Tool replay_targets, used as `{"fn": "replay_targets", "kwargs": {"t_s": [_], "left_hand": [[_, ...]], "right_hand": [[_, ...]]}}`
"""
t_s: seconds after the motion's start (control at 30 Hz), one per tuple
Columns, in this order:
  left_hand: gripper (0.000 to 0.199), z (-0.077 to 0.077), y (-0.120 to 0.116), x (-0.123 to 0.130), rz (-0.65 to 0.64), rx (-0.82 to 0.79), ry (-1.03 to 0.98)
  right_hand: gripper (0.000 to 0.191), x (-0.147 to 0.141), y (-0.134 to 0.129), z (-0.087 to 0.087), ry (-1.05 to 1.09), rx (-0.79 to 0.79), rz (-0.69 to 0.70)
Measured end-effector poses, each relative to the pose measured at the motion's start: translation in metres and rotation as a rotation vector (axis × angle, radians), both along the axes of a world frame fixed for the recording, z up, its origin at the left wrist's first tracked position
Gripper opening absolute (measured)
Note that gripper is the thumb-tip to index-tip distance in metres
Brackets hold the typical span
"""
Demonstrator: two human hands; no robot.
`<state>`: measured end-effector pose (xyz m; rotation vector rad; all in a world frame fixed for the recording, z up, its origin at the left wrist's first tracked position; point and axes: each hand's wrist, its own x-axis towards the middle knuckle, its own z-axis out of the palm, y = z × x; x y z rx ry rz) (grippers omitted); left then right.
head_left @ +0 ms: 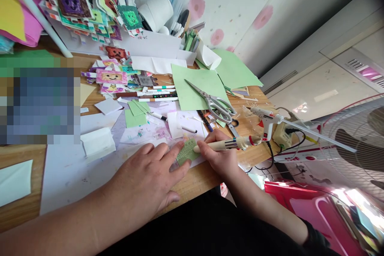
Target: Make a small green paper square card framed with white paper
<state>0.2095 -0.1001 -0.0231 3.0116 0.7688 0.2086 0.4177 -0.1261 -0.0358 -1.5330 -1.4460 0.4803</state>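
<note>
A small green card [186, 152] with rows of little drawn circles lies near the table's front edge. My left hand [153, 170] rests flat with fingers spread, two fingertips on the card's left and lower edges. In my right hand [220, 156] is a thick cream multicolour pen [229, 144], its tip end at the card's right side. Silver scissors [211, 102] lie on a large green sheet [192, 84] beyond the card. Small green paper pieces [135, 118] and a folded white paper [98, 143] are to the left.
A glue gun [267, 120] stands at the right near a fan [360, 132]. Paper figures [111, 76], markers [159, 99] and a white cup [156, 11] are at the back. A pixelated patch covers the left side.
</note>
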Motion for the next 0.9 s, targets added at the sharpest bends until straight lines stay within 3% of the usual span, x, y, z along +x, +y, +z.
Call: {"fn": "replay_targets", "kwargs": {"t_s": [0.9], "left_hand": [[0.063, -0.0041, 0.001, -0.0022, 0.0, 0.002, -0.015]], "right_hand": [[0.027, 0.0013, 0.0014, 0.0005, 0.021, 0.007, -0.06]]}}
